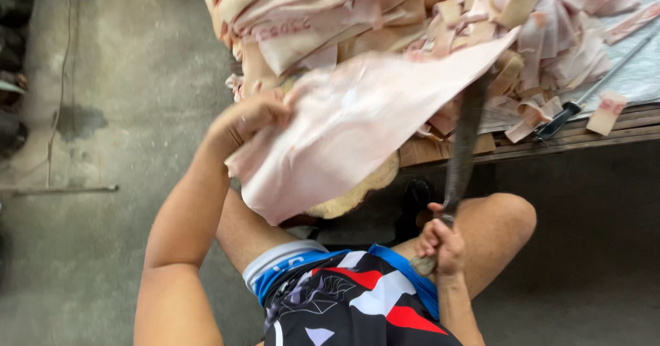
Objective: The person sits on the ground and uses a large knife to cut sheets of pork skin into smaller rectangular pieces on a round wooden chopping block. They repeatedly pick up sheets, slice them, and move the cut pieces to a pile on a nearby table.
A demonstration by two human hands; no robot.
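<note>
Patterned shorts [350, 298] in black, blue, red and white fill the bottom of the view, with the person's bare knees spread to either side. Above them, the left hand [251, 115] is closed on the edge of a large pale pink sheet [350, 129], thumb and fingers pinching its upper left corner. That sheet hangs slanted, its far corner reaching up to the pile of scraps [426, 16] on the table [570, 136] and its lower end drooping over the left thigh. Its surface is blurred, so finer detail cannot be told.

The right hand [440, 243] is clenched tight around the handle of a long dark blade [462, 139], low beside the right knee. That blade rises steeply from the fist and meets the right edge of the sheet near the table's front.

Under the sheet, a round tan block [361, 191] shows partly, just in front of the table edge. Pink and cream strips lie heaped across the tabletop, some hanging over the wooden rim. A slim rod with a black grip [574, 105] lies on the right of the pile. Grey concrete floor [110, 112] spreads to the left.
</note>
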